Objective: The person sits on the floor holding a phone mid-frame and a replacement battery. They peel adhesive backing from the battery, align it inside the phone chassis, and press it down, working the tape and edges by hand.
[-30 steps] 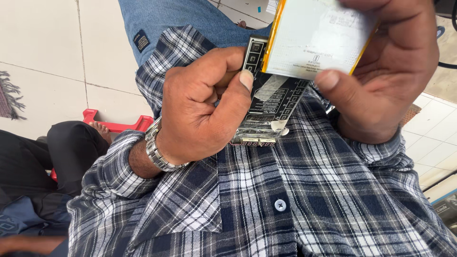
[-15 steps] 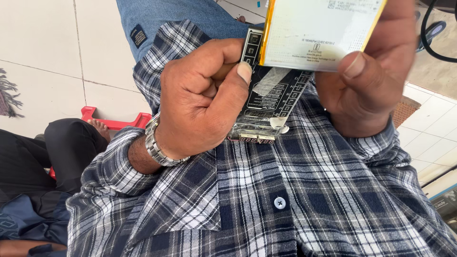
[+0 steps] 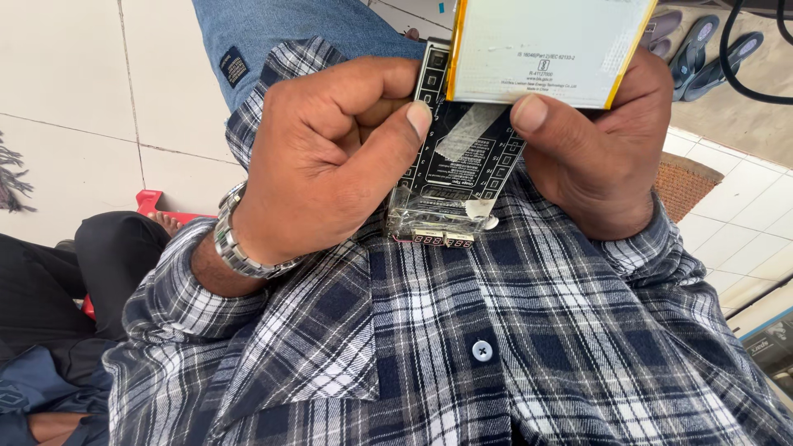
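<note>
My left hand (image 3: 326,161), with a metal watch (image 3: 239,248) on its wrist, grips the left edge of a black circuit board (image 3: 462,177) wrapped in clear plastic, thumb pressed on its face. The board has a small digit display at its lower end. My right hand (image 3: 599,153) holds a flat white battery pack (image 3: 545,49) with yellow edges over the board's upper part, thumb on the pack's lower edge. Both hands are in front of my plaid shirt (image 3: 462,330).
White floor tiles (image 3: 74,91) lie to the left. Another person in black trousers (image 3: 83,272) sits at the lower left by a red stool (image 3: 153,202). Sandals (image 3: 702,45), a black cable (image 3: 743,74) and a brown mat (image 3: 686,182) are at the right.
The battery pack has turned from a tilt to nearly square over the board. My right thumb has slid left along its lower edge. My left hand keeps the same grip.
</note>
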A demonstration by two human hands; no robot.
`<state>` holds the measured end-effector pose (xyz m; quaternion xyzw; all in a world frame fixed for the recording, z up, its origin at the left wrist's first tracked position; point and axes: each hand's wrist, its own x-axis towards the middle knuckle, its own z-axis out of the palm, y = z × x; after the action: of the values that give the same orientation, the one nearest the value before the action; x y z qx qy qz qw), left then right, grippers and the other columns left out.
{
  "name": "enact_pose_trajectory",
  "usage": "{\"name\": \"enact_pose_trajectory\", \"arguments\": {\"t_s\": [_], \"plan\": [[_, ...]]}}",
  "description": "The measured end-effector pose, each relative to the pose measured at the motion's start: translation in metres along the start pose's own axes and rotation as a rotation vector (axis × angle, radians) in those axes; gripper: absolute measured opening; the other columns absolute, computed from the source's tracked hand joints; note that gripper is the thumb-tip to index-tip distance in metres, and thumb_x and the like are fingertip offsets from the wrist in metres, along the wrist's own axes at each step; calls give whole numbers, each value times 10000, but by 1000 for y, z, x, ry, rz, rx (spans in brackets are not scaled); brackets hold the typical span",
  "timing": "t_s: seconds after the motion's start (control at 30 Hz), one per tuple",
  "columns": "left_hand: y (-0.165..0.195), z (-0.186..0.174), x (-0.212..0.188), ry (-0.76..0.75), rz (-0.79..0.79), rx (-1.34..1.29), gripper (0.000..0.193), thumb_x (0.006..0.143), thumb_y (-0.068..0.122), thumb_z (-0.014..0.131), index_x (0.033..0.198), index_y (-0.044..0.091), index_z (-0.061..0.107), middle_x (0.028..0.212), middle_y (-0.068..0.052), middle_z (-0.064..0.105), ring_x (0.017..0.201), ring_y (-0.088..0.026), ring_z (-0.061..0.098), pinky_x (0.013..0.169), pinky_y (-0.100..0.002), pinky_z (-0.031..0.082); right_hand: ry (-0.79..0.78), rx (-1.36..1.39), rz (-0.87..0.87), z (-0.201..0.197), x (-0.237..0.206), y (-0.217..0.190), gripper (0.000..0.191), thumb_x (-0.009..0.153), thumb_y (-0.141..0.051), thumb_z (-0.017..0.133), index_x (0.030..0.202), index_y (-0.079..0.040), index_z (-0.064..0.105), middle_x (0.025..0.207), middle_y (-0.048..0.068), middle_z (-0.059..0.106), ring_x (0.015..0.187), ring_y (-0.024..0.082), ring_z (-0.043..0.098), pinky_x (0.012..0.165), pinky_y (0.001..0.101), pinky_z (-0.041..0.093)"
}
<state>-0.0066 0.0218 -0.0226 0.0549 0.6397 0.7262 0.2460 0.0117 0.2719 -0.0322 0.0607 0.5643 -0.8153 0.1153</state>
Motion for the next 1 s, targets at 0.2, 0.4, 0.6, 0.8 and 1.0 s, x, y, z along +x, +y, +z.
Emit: {"name": "enact_pose_trajectory", "arguments": {"t_s": [0.2,0.4,0.6,0.8,1.0], "plan": [[-12,2,2,30,111,-16,126,1174,12,591,1231,-53,683,766,43,630,612,42,443,525,-171,316,-33,16,-8,-4,6,6,206,1002,-39,794,1180,17,706,1121,103,755,1024,152,724,954,269,549],[-4,4,11,40,134,41,135,1152,19,594,1214,-51,691,744,46,608,585,37,427,506,-180,293,-67,68,-19,-5,17,0,213,1021,-99,774,1189,9,701,1133,100,749,1050,158,724,990,290,560],[13,11,22,49,126,82,145,1118,28,600,1187,-47,704,701,44,606,552,38,407,478,-177,265,-90,143,-43,-9,25,-7,242,1068,-156,687,1254,-2,689,1180,102,744,1101,157,724,1048,313,590],[20,19,37,60,104,54,185,1095,12,587,1231,-65,686,810,34,676,659,33,478,542,-191,334,-23,62,-84,-17,27,-5,135,1159,-88,665,1223,29,688,1168,121,742,1067,155,711,976,300,563],[16,27,48,79,74,38,198,1064,12,592,1218,-66,688,752,37,639,625,38,460,524,-184,325,5,114,-84,-13,35,-2,174,1062,-65,739,1217,1,694,1139,112,741,1056,152,719,1004,317,592]]}}
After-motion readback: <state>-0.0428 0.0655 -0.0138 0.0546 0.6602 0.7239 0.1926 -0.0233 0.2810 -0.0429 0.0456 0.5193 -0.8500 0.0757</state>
